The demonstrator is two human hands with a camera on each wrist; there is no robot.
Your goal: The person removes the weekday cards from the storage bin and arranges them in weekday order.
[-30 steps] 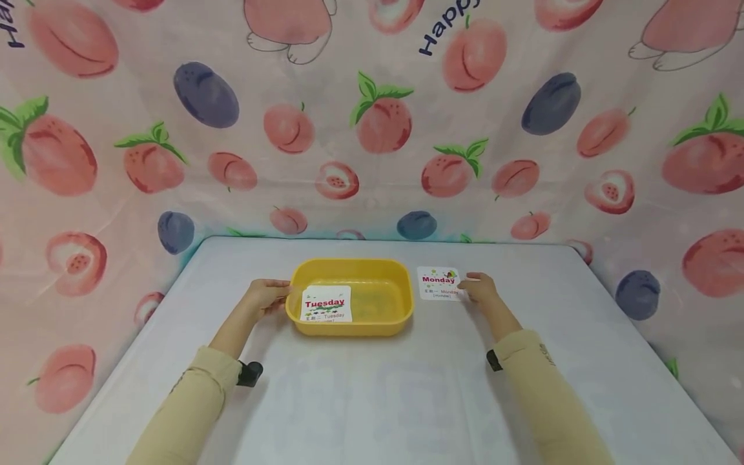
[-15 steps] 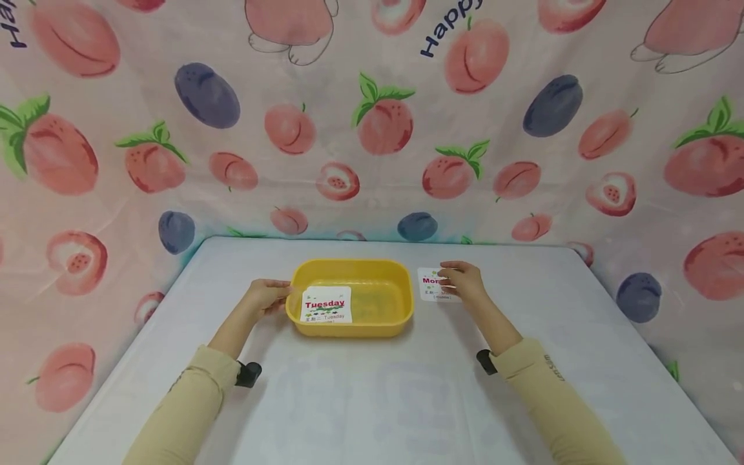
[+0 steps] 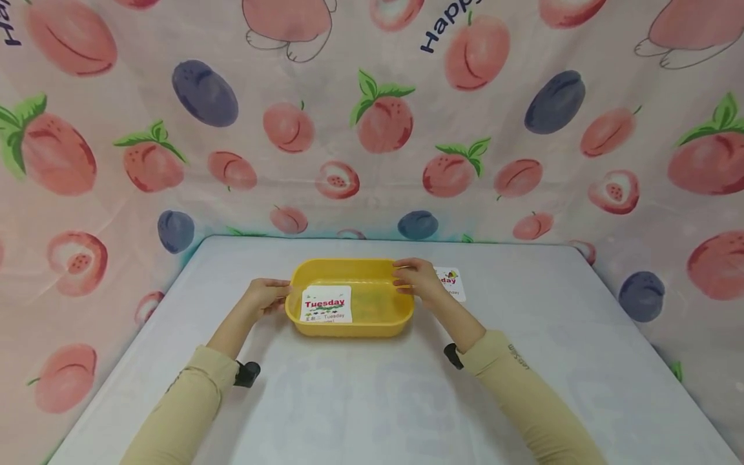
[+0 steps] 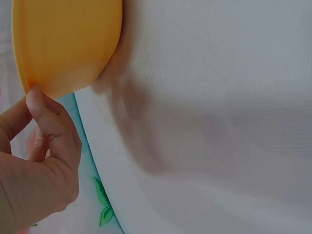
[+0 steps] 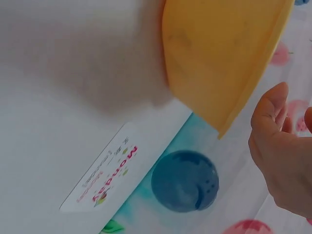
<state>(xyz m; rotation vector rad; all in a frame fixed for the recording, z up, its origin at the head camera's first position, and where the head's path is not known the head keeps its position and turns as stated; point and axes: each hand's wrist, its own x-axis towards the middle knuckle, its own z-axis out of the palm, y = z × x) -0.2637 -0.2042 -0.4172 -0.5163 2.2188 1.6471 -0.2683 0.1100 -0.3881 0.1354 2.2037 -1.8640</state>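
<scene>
1. Yellow plastic under both hands: rim of the yellow basin gripped at its left end by the left hand, thumb pressed on the edge, other fingers curled beside it.
2. At the right end, right hand arched over the rim, fingers loosely bent. From the right wrist view, thumb just apart from the edge and nothing grasped.
3. Inside the basin, on the left part of the floor: Tuesday card, lying face up, leaning a little on the near wall.
4. Just beside the basin, on the right and outside it: Monday card, flat on the table, partly hidden behind the right hand, not touched.
5. Judged from this layout: one card already placed in the basin, the other still left out on the table.
6. Further out: beige sleeves on both arms, and a hanging cloth printed with peaches and plums behind and around the table.
</scene>
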